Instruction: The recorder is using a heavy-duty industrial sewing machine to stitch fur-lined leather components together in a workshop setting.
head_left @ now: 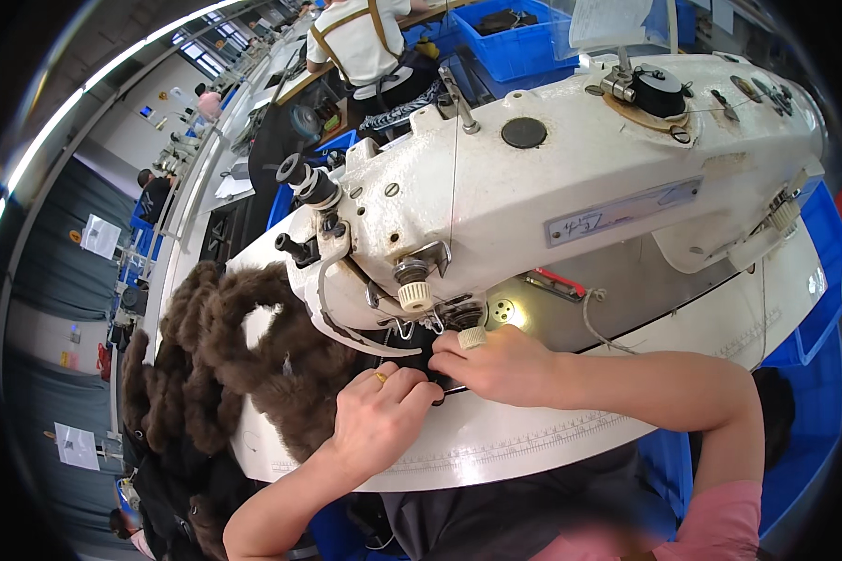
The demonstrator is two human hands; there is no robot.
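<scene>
Below the needle end of a white sewing machine [496,234], both my hands are at a piece of black fabric [419,360]. My left hand [381,411], with a ring on one finger, is closed in a pinch on the fabric's near edge. Just right of it, my right hand [496,365] has its fingers curled down onto the fabric, close to the presser foot area. The needle and foot are mostly hidden by the machine head and my fingers. Brown fur pieces [299,374] lie heaped to the left, touching the fabric side of the table.
Red-handled snippers [559,283] lie under the machine arm beside a loose cord [594,323]. The white tabletop [533,432] carries a printed ruler. Blue bins stand at right [805,402] and at the back [510,47]. A co-worker [360,47] sits ahead.
</scene>
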